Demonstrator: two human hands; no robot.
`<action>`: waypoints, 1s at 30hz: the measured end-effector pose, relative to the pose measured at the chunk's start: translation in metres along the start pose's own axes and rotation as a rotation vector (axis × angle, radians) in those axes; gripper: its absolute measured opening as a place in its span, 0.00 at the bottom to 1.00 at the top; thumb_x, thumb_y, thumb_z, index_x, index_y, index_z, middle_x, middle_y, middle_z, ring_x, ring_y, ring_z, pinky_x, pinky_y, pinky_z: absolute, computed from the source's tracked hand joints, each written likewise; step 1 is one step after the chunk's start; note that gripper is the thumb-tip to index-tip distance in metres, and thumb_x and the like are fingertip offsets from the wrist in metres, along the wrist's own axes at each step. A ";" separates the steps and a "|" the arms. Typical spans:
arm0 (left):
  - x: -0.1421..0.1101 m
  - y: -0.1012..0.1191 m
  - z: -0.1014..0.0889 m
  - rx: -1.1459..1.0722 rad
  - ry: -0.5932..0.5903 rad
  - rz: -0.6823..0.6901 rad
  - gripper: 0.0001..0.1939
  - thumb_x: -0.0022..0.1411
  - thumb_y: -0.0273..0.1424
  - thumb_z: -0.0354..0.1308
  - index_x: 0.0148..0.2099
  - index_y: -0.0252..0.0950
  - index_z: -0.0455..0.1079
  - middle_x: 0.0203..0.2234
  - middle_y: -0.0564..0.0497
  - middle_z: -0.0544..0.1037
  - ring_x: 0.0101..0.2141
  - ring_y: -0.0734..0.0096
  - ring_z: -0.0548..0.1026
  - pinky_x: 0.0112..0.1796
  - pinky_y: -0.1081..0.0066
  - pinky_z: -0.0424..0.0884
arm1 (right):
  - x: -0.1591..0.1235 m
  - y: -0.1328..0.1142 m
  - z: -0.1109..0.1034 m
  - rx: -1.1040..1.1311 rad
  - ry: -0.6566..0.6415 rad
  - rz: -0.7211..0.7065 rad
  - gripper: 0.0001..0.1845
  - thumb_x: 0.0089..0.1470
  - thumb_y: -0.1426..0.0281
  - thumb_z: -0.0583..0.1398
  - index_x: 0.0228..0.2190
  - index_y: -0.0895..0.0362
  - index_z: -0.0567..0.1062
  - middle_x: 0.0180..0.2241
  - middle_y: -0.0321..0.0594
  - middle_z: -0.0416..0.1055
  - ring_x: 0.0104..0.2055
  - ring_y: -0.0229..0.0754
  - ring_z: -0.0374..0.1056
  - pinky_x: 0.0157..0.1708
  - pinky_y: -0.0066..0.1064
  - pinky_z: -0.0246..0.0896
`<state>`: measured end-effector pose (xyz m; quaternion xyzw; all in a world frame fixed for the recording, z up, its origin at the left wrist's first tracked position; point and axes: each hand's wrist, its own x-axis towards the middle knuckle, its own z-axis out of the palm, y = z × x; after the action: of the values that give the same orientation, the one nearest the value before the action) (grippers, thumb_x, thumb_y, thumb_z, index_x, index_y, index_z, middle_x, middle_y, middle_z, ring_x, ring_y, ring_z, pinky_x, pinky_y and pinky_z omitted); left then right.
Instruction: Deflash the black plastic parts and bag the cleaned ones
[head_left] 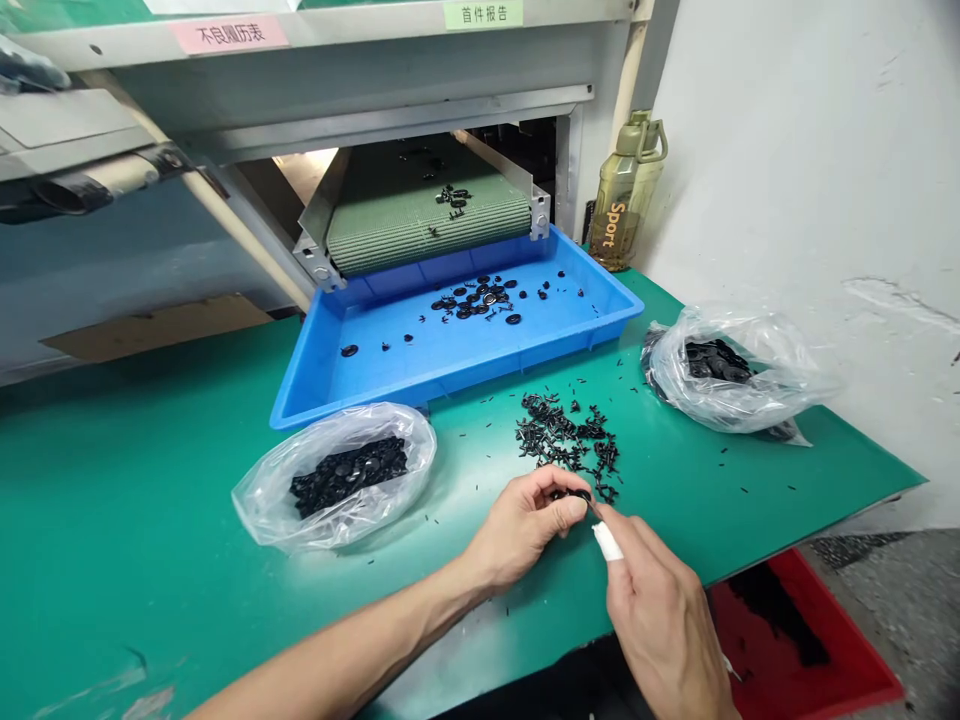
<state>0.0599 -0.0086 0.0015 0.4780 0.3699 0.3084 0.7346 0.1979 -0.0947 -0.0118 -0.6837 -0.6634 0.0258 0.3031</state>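
My left hand is closed in a pinch on a small round black plastic part just above the green table. My right hand meets it from the right, its index finger wrapped in white tape and its fingertips pressed against the same part. A pile of black plastic scraps lies on the mat just beyond both hands.
A blue tray with scattered black parts sits under a green conveyor belt. Clear bags of black parts lie at left and right. A green bottle stands by the wall. A red bin is below the table's edge.
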 end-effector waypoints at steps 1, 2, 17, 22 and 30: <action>0.000 0.000 0.000 -0.007 0.003 -0.007 0.17 0.53 0.39 0.66 0.40 0.32 0.72 0.26 0.54 0.70 0.24 0.79 0.62 0.28 0.74 0.56 | 0.000 0.001 0.000 -0.001 0.000 -0.004 0.21 0.62 0.72 0.44 0.47 0.58 0.73 0.34 0.44 0.75 0.32 0.42 0.72 0.29 0.29 0.66; 0.000 0.000 0.000 -0.005 0.006 -0.014 0.17 0.53 0.39 0.66 0.40 0.32 0.73 0.26 0.54 0.70 0.24 0.79 0.62 0.28 0.74 0.57 | 0.000 0.001 0.000 -0.006 0.001 -0.010 0.21 0.62 0.72 0.44 0.47 0.58 0.73 0.34 0.44 0.75 0.31 0.41 0.72 0.29 0.29 0.65; -0.001 0.000 0.002 0.066 0.097 0.115 0.11 0.50 0.34 0.69 0.35 0.34 0.77 0.28 0.52 0.73 0.30 0.74 0.68 0.32 0.73 0.63 | 0.001 -0.019 0.002 -0.144 0.129 -0.089 0.20 0.63 0.73 0.44 0.44 0.61 0.73 0.27 0.41 0.72 0.26 0.40 0.68 0.27 0.29 0.56; 0.002 -0.001 -0.005 0.260 0.009 0.252 0.08 0.57 0.33 0.64 0.38 0.35 0.75 0.32 0.50 0.74 0.33 0.71 0.69 0.36 0.70 0.64 | 0.009 -0.008 -0.004 0.046 -0.045 0.018 0.20 0.57 0.77 0.46 0.41 0.57 0.74 0.28 0.40 0.75 0.26 0.40 0.69 0.25 0.28 0.56; 0.005 -0.002 -0.008 0.495 0.030 0.327 0.08 0.62 0.33 0.59 0.41 0.34 0.72 0.34 0.48 0.74 0.36 0.69 0.70 0.39 0.68 0.66 | 0.019 -0.006 -0.007 0.099 -0.148 0.073 0.19 0.54 0.77 0.47 0.38 0.55 0.75 0.24 0.38 0.74 0.23 0.41 0.67 0.24 0.30 0.50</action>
<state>0.0562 -0.0015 -0.0035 0.6911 0.3628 0.3303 0.5307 0.1980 -0.0796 0.0033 -0.6879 -0.6565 0.1200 0.2853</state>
